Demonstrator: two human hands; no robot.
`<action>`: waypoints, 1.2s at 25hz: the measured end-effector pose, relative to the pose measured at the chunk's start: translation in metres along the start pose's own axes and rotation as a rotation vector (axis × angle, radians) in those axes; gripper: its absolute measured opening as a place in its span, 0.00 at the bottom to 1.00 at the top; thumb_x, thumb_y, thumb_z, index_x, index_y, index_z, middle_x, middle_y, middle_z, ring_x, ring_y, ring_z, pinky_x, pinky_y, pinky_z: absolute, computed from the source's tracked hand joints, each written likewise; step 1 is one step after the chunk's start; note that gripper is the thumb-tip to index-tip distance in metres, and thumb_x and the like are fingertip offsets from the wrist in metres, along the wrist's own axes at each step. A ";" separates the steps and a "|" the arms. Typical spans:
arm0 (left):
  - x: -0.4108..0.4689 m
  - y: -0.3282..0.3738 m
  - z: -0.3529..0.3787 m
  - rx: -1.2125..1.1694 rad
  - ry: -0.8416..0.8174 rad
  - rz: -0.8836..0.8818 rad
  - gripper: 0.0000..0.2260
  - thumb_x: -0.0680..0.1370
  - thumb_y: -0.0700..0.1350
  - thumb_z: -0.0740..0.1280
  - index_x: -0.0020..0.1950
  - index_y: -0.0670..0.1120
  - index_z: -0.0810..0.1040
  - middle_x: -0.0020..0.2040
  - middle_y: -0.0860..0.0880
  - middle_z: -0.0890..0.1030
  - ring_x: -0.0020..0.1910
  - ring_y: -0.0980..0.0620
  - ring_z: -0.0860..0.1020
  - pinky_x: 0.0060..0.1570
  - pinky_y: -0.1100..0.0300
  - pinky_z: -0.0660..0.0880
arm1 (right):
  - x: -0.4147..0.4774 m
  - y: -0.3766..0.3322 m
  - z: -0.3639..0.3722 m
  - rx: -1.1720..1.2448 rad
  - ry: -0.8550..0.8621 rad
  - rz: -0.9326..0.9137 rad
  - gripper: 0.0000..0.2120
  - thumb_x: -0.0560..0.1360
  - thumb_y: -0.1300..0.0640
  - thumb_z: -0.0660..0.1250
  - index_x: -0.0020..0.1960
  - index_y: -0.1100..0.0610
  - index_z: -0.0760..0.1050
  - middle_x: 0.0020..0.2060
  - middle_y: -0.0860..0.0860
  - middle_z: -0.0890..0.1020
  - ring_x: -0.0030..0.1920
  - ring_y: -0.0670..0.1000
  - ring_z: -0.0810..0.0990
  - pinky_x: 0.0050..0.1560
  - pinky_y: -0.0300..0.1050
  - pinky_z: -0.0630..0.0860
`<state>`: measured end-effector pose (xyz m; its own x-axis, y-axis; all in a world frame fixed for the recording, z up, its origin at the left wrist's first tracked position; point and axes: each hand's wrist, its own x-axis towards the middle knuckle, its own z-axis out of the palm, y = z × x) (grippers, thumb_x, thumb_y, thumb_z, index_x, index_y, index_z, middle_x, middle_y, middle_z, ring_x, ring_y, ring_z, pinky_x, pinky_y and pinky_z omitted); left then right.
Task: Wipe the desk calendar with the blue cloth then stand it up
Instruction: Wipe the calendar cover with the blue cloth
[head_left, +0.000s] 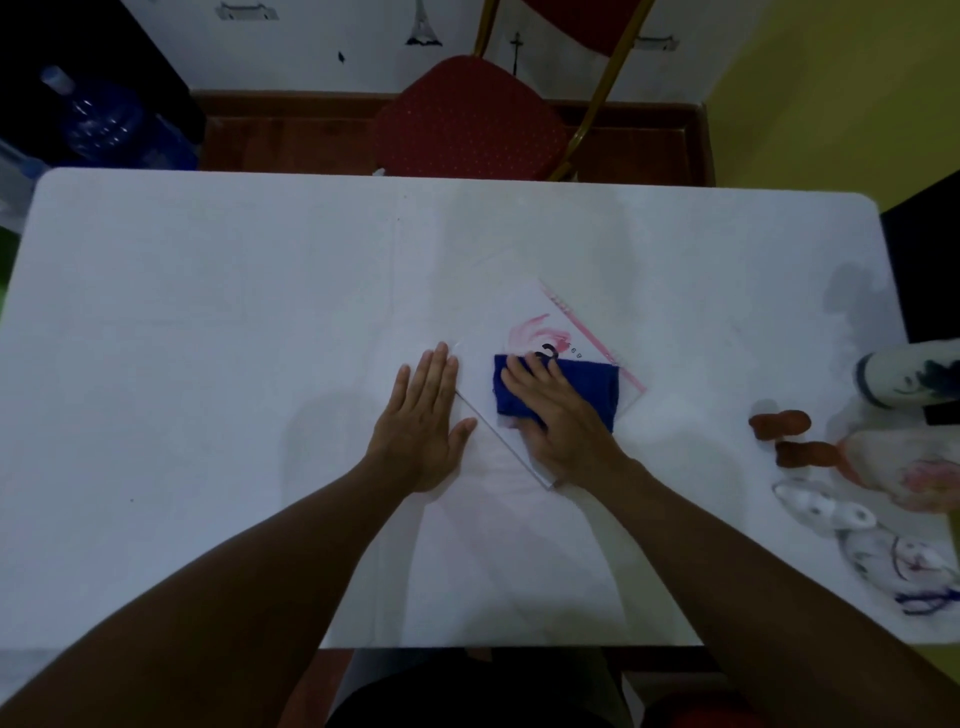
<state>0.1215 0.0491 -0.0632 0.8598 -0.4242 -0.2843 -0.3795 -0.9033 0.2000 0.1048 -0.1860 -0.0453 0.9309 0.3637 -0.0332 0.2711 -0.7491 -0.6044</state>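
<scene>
— Both hands are down: left hand (423, 415) flat on the white table (208, 312), fingers straight, just beside the desk calendar (519, 322)
— And the right hand (556, 415) presses the blue cloth (587, 387), fingers spread, onto that calendar lying flat mid-table

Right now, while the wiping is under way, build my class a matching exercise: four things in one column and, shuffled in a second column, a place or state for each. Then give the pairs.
Things
1. blue cloth
2. desk calendar
3. left hand
4. red chair

Places or states
A. beyond the far edge of the table
B. lying flat on the table, not standing
C. pressed under the right hand, on top of the calendar
D. palm down, fingers straight, at the calendar's left side

Pairs: 1-C, 2-B, 3-D, 4-A
</scene>
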 end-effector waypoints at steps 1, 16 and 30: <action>0.000 0.000 -0.001 0.008 -0.004 -0.004 0.35 0.83 0.63 0.44 0.82 0.42 0.40 0.83 0.42 0.40 0.82 0.44 0.39 0.81 0.44 0.45 | -0.010 0.000 -0.001 0.007 -0.012 -0.045 0.26 0.78 0.66 0.65 0.76 0.64 0.69 0.76 0.57 0.70 0.79 0.57 0.63 0.81 0.57 0.55; 0.001 0.002 -0.003 -0.022 -0.008 -0.004 0.35 0.83 0.63 0.43 0.82 0.42 0.39 0.83 0.42 0.39 0.82 0.44 0.38 0.80 0.43 0.45 | 0.067 -0.017 0.000 0.231 0.288 0.530 0.25 0.84 0.63 0.61 0.80 0.53 0.64 0.81 0.50 0.61 0.82 0.58 0.51 0.81 0.57 0.49; 0.001 0.002 -0.006 -0.020 -0.028 -0.006 0.35 0.83 0.62 0.43 0.82 0.42 0.38 0.82 0.42 0.37 0.81 0.44 0.37 0.80 0.43 0.45 | -0.026 0.017 -0.013 -0.169 -0.155 -0.192 0.23 0.85 0.52 0.61 0.79 0.53 0.66 0.80 0.49 0.64 0.81 0.50 0.56 0.81 0.55 0.53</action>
<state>0.1237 0.0477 -0.0573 0.8519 -0.4209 -0.3115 -0.3673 -0.9043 0.2174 0.0883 -0.2149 -0.0443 0.8136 0.5784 -0.0598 0.4878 -0.7348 -0.4712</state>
